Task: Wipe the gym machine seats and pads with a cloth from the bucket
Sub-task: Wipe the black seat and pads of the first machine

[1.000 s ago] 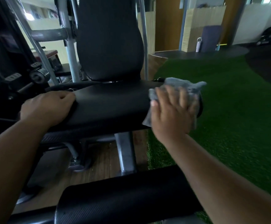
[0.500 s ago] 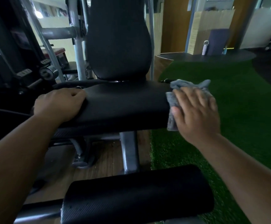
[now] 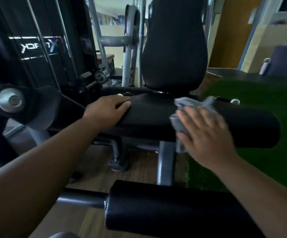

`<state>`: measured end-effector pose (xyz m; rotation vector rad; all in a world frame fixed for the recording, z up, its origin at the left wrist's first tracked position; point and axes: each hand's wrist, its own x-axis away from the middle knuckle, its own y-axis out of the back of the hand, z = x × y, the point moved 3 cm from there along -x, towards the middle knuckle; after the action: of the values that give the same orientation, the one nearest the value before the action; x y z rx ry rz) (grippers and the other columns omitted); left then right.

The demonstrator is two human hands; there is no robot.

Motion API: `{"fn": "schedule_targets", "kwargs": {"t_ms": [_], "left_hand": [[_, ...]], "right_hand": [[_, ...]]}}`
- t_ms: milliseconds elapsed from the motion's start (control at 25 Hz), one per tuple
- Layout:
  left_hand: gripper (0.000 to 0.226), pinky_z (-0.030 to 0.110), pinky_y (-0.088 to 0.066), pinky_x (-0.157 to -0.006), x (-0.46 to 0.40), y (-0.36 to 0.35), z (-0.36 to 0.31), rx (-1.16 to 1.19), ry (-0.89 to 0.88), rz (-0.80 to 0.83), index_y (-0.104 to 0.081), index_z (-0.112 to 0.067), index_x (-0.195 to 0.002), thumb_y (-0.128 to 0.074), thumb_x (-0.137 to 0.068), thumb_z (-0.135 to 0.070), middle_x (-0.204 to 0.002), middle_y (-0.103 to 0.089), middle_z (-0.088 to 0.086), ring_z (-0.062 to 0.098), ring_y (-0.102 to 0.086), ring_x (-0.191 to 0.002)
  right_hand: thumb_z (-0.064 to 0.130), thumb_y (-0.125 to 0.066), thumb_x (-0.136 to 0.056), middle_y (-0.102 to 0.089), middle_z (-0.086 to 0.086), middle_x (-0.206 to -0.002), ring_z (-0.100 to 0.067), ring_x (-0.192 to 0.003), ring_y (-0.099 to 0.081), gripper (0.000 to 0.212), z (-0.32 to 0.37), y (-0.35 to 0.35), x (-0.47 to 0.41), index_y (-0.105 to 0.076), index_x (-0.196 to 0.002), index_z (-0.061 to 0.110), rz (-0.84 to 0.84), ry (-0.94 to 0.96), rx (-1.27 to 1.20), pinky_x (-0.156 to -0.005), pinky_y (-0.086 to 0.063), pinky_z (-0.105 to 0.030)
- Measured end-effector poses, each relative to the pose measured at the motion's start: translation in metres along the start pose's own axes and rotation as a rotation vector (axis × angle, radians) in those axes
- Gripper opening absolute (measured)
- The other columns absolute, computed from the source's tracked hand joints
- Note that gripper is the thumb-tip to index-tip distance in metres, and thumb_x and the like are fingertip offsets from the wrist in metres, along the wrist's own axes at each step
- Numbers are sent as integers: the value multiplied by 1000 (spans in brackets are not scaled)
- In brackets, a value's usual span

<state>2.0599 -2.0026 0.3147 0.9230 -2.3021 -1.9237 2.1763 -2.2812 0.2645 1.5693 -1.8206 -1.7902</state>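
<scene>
The black seat pad [image 3: 149, 115] of the gym machine lies across the middle, with its upright black back pad [image 3: 173, 48] behind it. My right hand [image 3: 206, 133] presses a grey cloth [image 3: 189, 103] flat against the seat's top and front edge, fingers straight and blurred by motion. My left hand [image 3: 108, 110] rests on the seat's left end, fingers lying over its edge. A black roller pad [image 3: 165, 208] sits low in front. No bucket is in view.
The black weight stack housing [image 3: 41, 48] and a pivot arm [image 3: 17, 102] fill the left. Grey frame tubes [image 3: 166, 162] stand under the seat on wooden floor. Green turf [image 3: 259, 162] spreads to the right, with a bottle [image 3: 263, 66] by the far wall.
My right hand has slid the cloth leftward from the seat's right end toward its middle. The view has shifted right and closer. My left hand stays on the seat's left end.
</scene>
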Motion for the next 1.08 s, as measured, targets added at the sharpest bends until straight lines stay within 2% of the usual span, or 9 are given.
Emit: {"fn": "schedule_targets", "kwargs": {"t_ms": [80, 200, 320, 400, 520, 680, 840, 960, 1080], "left_hand": [[36, 26, -36, -107, 5, -8, 18, 246, -115, -108, -64, -31, -131, -47, -101, -41, -138, -60, -5, 14, -51, -131], [28, 16, -34, -99, 2, -14, 20, 449, -36, -214, -72, -22, -120, -51, -102, -25, -125, -66, -4, 9, -55, -119], [32, 15, -35, -97, 4, -15, 18, 465, -31, -235, -73, -23, -119, -47, -99, -24, -125, -67, -4, 10, -56, -118], [40, 25, -40, -103, 6, -14, 23, 456, -29, -224, -72, -27, -119, -42, -94, -31, -127, -67, -6, 12, -56, -120], [44, 37, -42, -107, 8, -13, 27, 424, 0, -193, -70, -35, -119, -36, -92, -42, -129, -65, -12, 11, -55, -124], [41, 33, -38, -109, 10, -13, 24, 432, -15, -182, -70, -39, -116, -38, -92, -46, -128, -63, -16, 8, -52, -125], [53, 38, -40, -110, 1, -8, 16, 886, 227, -14, -78, -31, -103, -46, -80, -66, -117, -71, -3, 20, -62, -116], [60, 40, -48, -102, 5, -4, 8, 1063, 292, 11, -76, -26, -110, -42, -89, -70, -115, -73, 1, 22, -66, -111], [58, 38, -49, -97, 15, 6, 8, 1114, 349, 16, -72, -24, -114, -32, -100, -63, -120, -71, 3, 19, -67, -110]], "right_hand": [[63, -30, -97, -36, -6, -158, -35, -143, -33, 69, -16, 0, 11, -34, -154, 26, -5, -134, -35, -113, -24, -59], [62, -29, -96, -35, -9, -159, -37, -146, -28, 68, 43, -5, -18, -32, -154, 25, -43, -266, -83, -117, -13, -63], [56, -35, -95, -37, -12, -158, -38, -145, -31, 68, 133, 0, -52, -37, -153, 19, -113, -87, -140, -117, -11, -62], [54, -40, -92, -36, -13, -158, -37, -145, -30, 71, 163, 4, -59, -38, -152, 15, -92, 25, -156, -118, -14, -60], [48, -38, -94, -39, -6, -158, -31, -145, -36, 66, 129, 7, -52, -38, -153, 19, -66, 126, -167, -117, -25, -53], [48, -25, -98, -38, -3, -158, -30, -142, -38, 62, 5, 6, -14, -32, -154, 23, 14, -175, -75, -113, -29, -53], [45, -14, -96, -36, -5, -157, -30, -142, -33, 61, -11, 12, -12, -33, -151, 23, 127, -410, -74, -115, -24, -54], [37, -31, -95, -49, -5, -140, -30, -130, -39, 46, 79, 23, -62, -46, -135, 21, 77, -221, -279, -107, -27, -52], [35, -42, -96, -40, -3, -151, -29, -141, -29, 53, 132, 38, -90, -37, -147, 21, 175, 6, -540, -116, -20, -52]]}}
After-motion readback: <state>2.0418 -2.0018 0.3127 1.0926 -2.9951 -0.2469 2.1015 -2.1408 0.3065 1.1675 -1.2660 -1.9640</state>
